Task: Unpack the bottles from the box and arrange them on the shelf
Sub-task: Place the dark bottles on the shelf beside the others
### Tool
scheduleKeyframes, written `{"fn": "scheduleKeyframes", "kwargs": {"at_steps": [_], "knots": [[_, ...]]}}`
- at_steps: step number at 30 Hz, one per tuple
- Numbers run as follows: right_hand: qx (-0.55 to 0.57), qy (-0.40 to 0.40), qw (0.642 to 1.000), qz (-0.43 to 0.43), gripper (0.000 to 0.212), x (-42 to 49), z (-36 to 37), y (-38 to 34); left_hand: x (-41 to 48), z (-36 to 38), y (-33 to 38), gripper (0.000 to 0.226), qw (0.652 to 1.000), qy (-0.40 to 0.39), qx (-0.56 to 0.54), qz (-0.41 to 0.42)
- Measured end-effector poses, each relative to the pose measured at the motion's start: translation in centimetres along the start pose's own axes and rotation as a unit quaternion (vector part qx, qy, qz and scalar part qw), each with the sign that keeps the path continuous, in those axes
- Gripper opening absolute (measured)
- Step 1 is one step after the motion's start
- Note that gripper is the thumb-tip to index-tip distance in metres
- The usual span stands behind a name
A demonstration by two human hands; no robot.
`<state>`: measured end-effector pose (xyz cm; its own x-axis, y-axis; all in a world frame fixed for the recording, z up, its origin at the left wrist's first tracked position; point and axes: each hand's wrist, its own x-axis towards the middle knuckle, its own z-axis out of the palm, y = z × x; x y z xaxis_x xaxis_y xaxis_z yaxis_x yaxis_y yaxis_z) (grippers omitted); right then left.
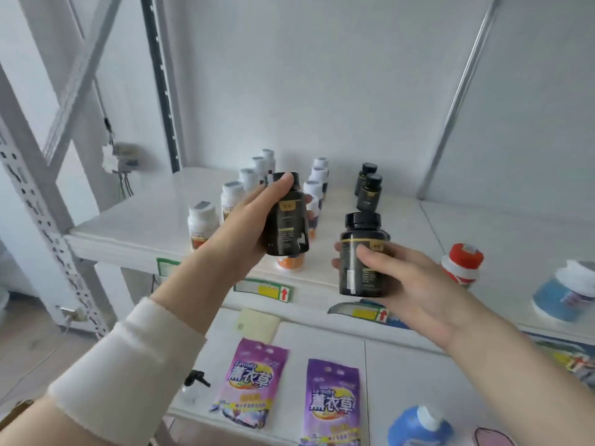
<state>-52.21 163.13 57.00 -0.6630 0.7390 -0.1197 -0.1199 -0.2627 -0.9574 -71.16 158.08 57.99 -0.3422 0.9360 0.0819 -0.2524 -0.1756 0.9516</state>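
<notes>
My left hand [254,217] grips a black bottle [287,220] with a gold label, held up in front of the white shelf [128,233]. My right hand [405,284] grips a second black bottle [362,255] lower and to the right, over the shelf's front edge. On the shelf stand two rows of white-capped bottles [203,223], partly hidden by my left hand, and two more black bottles [369,191] farther back. The box is out of view.
A red-capped white bottle [462,263] and a blue tub [563,291] stand on the shelf at the right. The lower shelf holds two purple lavender bags [331,403], a spray bottle [194,384] and a blue jug [418,426]. Metal uprights [38,201] frame the left side.
</notes>
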Motion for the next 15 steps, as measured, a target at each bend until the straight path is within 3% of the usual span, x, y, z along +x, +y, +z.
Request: {"fn": "scheduleKeyframes", "kwargs": {"at_steps": [7,11,15], "knots": [[0.013,0.052,0.998,-0.013,0.031,5.3,-5.8,-5.7,9.9,5.9,0.6,0.025,0.987,-0.059,0.152,0.007],[-0.091,0.108,0.99,0.023,0.014,8.5,-7.8,-6.6,15.3,7.7,-0.2,0.025,0.965,-0.072,0.252,0.008],[-0.204,0.136,0.969,0.026,0.026,11.3,-9.2,-6.8,20.0,8.5,-1.0,0.023,0.919,-0.114,0.377,0.015]]}}
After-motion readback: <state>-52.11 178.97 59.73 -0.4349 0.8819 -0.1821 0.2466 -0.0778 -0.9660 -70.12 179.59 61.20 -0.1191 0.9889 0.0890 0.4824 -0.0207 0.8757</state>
